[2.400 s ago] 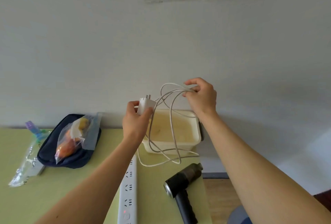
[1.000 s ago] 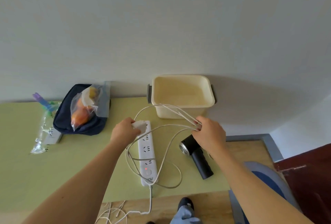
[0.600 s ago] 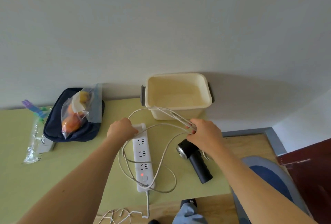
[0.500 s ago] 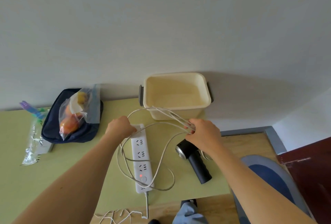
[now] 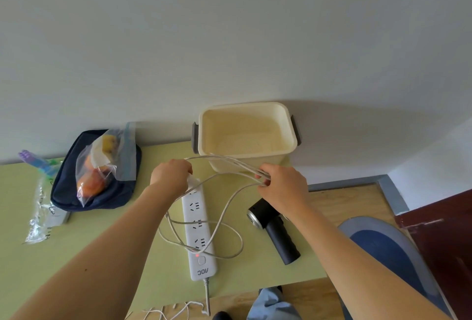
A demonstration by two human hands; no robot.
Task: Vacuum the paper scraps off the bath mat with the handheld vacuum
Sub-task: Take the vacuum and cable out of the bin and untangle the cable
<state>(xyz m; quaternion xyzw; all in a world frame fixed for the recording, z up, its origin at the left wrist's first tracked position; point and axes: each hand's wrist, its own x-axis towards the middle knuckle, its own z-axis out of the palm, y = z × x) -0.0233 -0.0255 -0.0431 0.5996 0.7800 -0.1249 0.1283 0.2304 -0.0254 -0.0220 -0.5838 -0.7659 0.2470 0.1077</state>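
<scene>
**Cable in hand, no vacuuming yet**

From my seat the job looks barely begun. The handheld vacuum [image 5: 274, 230] lies on its side on the green table [image 5: 76, 255], just right of the power strip [image 5: 200, 238], and neither hand touches it. The left hand [image 5: 170, 176] has its fingers curled round a white plug [image 5: 193, 182] at the far end of the strip. I cannot tell whether the plug is seated. The right hand [image 5: 283, 188] pinches several loops of the white cable [image 5: 224, 213] between thumb and fingers, above the vacuum's head, and the slack trails across the strip. The bath mat [image 5: 383, 248] lies on the floor off the table's right end, only partly in view, and I can make out no paper scraps on it. I judge that everything remains: free the hands of the cable, pick up the vacuum, and work over the mat.
</scene>
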